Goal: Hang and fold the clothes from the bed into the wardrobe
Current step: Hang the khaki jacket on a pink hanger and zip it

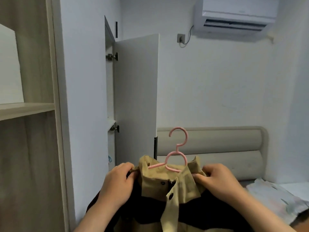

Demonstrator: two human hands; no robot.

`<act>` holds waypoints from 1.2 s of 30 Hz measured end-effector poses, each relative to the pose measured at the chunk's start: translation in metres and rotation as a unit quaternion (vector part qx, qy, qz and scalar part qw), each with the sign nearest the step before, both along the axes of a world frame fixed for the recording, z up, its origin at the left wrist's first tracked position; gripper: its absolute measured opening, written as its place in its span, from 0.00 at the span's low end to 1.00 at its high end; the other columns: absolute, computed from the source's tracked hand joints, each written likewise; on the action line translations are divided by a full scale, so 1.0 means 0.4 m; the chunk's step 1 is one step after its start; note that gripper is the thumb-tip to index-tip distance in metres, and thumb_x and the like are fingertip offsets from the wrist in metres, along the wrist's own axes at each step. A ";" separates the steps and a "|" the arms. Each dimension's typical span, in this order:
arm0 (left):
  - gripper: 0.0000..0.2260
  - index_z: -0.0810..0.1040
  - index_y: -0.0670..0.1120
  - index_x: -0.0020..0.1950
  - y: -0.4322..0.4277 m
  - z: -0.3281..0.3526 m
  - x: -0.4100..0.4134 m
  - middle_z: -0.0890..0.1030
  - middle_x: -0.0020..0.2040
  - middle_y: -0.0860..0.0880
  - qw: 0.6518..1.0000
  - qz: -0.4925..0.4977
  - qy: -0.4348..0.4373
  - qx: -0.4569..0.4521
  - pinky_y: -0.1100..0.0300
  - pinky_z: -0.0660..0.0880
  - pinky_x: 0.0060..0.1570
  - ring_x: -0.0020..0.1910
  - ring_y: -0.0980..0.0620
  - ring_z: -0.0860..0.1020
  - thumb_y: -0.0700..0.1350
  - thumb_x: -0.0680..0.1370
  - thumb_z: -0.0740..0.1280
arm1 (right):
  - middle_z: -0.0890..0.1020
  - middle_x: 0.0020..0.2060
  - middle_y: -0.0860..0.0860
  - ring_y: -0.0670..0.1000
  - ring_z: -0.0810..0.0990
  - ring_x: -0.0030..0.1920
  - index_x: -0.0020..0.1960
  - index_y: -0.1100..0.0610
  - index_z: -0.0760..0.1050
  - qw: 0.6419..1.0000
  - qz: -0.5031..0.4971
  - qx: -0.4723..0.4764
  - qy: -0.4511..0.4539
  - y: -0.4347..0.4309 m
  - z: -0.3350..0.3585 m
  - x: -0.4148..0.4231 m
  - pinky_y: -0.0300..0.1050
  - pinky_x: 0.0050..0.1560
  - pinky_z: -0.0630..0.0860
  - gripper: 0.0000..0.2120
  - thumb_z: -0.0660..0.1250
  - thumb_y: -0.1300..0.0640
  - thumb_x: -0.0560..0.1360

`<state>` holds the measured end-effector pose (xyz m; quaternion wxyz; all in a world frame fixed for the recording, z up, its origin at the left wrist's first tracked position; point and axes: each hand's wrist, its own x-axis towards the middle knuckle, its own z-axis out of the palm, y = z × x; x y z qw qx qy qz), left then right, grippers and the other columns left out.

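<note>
Khaki-and-dark-brown buttoned fabric jacket sits on a thin pink plastic hanger, held up in the air before the white open wardrobe door, not yet on any rail. Left grip pinches the jacket's left shoulder and right grip the right shoulder, both closed on cloth. Looks soft, floppy and fairly light, and likely to slip off the smooth hanger arms. Best hold: the stiff hook, or the shoulders. Padded beige headboard behind; pale clothes lie on the bed.
</note>
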<state>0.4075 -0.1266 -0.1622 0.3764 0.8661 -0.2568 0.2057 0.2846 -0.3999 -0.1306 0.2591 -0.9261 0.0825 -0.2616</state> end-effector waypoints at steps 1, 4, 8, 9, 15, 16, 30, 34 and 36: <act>0.06 0.77 0.54 0.45 -0.020 -0.010 0.033 0.77 0.40 0.59 1.000 0.007 -0.003 -0.003 0.56 0.77 0.45 0.42 0.58 0.75 0.47 0.80 0.62 | 0.73 0.24 0.50 0.45 0.66 0.26 0.32 0.61 0.74 1.000 0.003 0.002 0.005 -0.019 -0.008 0.038 0.44 0.30 0.61 0.25 0.70 0.39 0.69; 0.06 0.77 0.54 0.45 -0.071 -0.035 0.127 0.77 0.40 0.59 0.999 0.032 0.001 -0.003 0.56 0.76 0.46 0.42 0.58 0.75 0.47 0.80 0.63 | 0.72 0.24 0.50 0.45 0.66 0.26 0.32 0.61 0.74 1.000 0.019 0.018 0.010 -0.080 -0.032 0.159 0.44 0.30 0.61 0.25 0.71 0.39 0.70; 0.06 0.77 0.54 0.45 -0.105 -0.061 0.236 0.77 0.42 0.60 0.998 0.061 0.021 -0.002 0.60 0.76 0.46 0.43 0.58 0.75 0.48 0.80 0.62 | 0.69 0.23 0.49 0.45 0.64 0.25 0.30 0.60 0.70 0.999 0.038 0.034 0.013 -0.129 -0.063 0.308 0.45 0.30 0.60 0.26 0.71 0.38 0.68; 0.07 0.77 0.54 0.44 -0.108 -0.067 0.264 0.77 0.41 0.59 0.997 0.067 0.024 -0.002 0.59 0.76 0.45 0.43 0.58 0.75 0.48 0.80 0.62 | 0.69 0.23 0.49 0.45 0.65 0.26 0.30 0.60 0.70 0.998 0.040 0.037 0.019 -0.134 -0.068 0.341 0.45 0.30 0.61 0.27 0.71 0.37 0.67; 0.07 0.77 0.54 0.43 -0.111 -0.110 0.423 0.77 0.41 0.58 0.993 0.117 0.025 -0.022 0.58 0.74 0.43 0.42 0.56 0.75 0.47 0.80 0.62 | 0.67 0.22 0.49 0.46 0.64 0.26 0.28 0.56 0.66 0.998 0.049 0.031 0.031 -0.130 -0.081 0.518 0.45 0.30 0.59 0.26 0.72 0.38 0.66; 0.07 0.77 0.54 0.43 -0.113 -0.115 0.448 0.77 0.41 0.58 0.991 0.127 0.020 -0.024 0.59 0.73 0.42 0.42 0.56 0.74 0.47 0.80 0.63 | 0.68 0.22 0.49 0.46 0.64 0.26 0.28 0.56 0.66 0.998 0.047 0.029 0.033 -0.127 -0.082 0.547 0.45 0.29 0.59 0.26 0.72 0.38 0.66; 0.05 0.74 0.54 0.48 -0.142 -0.233 0.783 0.72 0.46 0.58 0.976 0.203 0.028 -0.074 0.59 0.71 0.48 0.49 0.54 0.70 0.48 0.80 0.59 | 0.71 0.21 0.48 0.46 0.69 0.26 0.27 0.56 0.69 0.996 0.048 0.005 0.074 -0.102 -0.111 0.918 0.44 0.30 0.63 0.23 0.73 0.39 0.66; 0.05 0.74 0.55 0.52 -0.157 -0.258 0.888 0.76 0.51 0.56 0.974 0.220 0.030 -0.042 0.62 0.69 0.48 0.49 0.55 0.69 0.50 0.80 0.59 | 0.79 0.26 0.48 0.44 0.77 0.30 0.30 0.51 0.78 0.992 0.075 -0.012 0.096 -0.117 -0.127 1.028 0.41 0.32 0.70 0.17 0.71 0.40 0.69; 0.05 0.74 0.55 0.51 -0.158 -0.281 0.945 0.76 0.51 0.56 0.970 0.238 0.026 -0.028 0.61 0.68 0.47 0.49 0.54 0.70 0.50 0.80 0.59 | 0.80 0.28 0.48 0.43 0.78 0.32 0.32 0.49 0.79 0.991 0.086 -0.023 0.099 -0.123 -0.146 1.093 0.41 0.35 0.72 0.15 0.70 0.40 0.71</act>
